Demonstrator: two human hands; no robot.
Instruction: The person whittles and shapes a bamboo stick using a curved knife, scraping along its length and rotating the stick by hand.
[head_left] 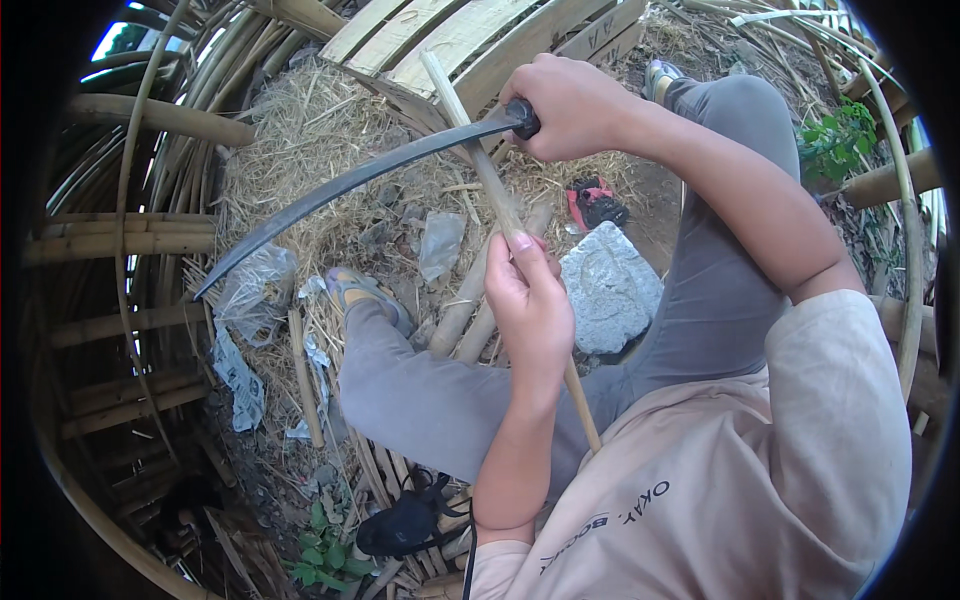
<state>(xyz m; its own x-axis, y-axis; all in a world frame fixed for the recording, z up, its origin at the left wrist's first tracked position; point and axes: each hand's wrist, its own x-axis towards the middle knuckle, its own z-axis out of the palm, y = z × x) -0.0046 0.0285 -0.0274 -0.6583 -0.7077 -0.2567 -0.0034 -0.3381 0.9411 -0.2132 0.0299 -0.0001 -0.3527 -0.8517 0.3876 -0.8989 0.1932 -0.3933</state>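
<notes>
My left hand is closed around a slim, pale bamboo stick that slants from above my lap up toward the crate. Farther out, my right hand grips the dark handle of a sickle. Its long curved blade points to the left, the tip low over the ground. Near the handle the blade crosses the upper part of the stick; whether it bites into the wood I cannot tell. The far end of the stick looks paler than the rest.
A slatted wooden crate stands ahead. Between my legs lie a grey stone block and a pink-and-black item. A clear plastic bag rests on straw at left, beside bamboo poles. A black pouch-like thing lies near my left elbow.
</notes>
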